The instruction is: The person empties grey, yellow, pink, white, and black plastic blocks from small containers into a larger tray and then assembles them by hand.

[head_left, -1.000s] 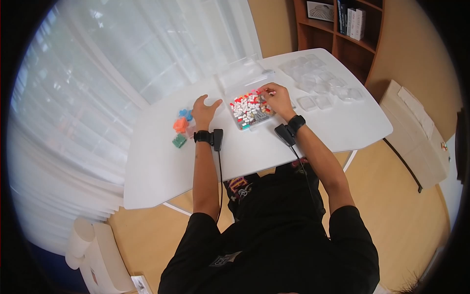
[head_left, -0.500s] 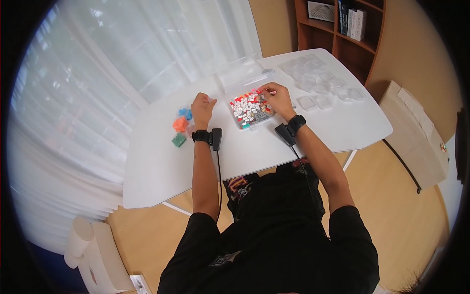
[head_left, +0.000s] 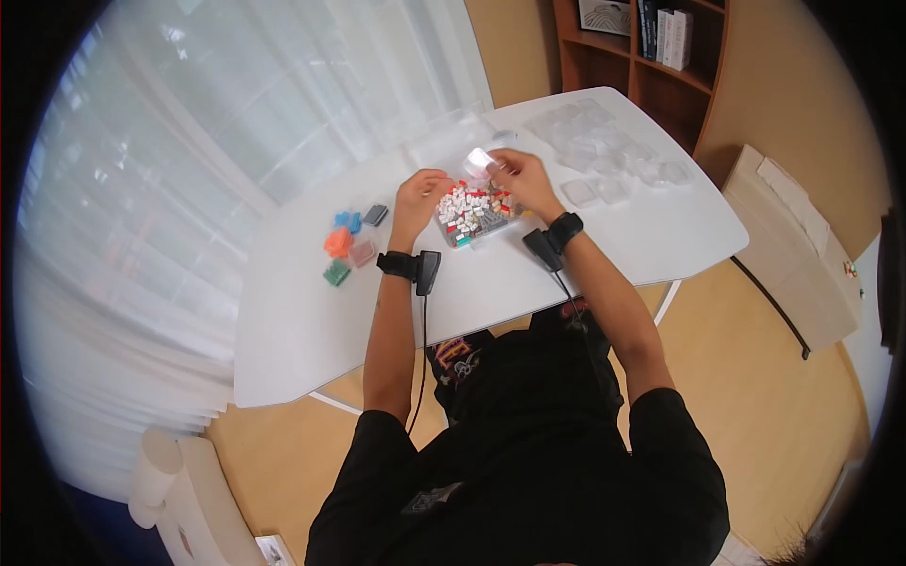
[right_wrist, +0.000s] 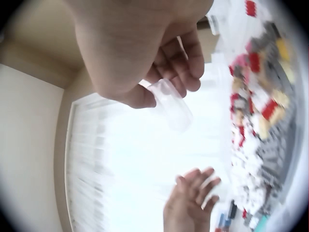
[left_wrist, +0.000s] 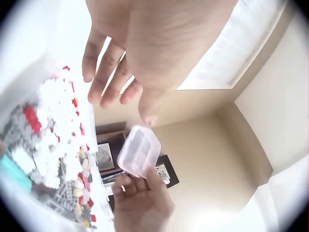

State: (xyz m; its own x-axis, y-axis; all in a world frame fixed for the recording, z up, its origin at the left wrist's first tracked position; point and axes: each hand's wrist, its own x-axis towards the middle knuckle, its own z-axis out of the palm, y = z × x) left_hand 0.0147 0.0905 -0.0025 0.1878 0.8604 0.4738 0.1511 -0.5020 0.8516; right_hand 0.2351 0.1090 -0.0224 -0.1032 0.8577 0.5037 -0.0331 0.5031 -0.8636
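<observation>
My right hand pinches a small clear plastic box between thumb and fingers, held up over the far side of a larger clear storage box. Loose toy bricks fill that storage box, mostly white, with red, grey, tan and teal among them. At its left edge is my left hand, raised with nothing in it. In the left wrist view its fingers are loosely extended, apart from the small box. The right wrist view shows the small box tilted in the right fingertips.
Left on the white table lie small clusters of bricks: blue, orange, green, dark grey and pinkish. Many clear small containers spread over the back right. Behind stands a bookshelf.
My left hand has moved right to the storage box, uncovering the dark grey cluster. My right hand has lifted from the bricks and now holds up the small clear box.
</observation>
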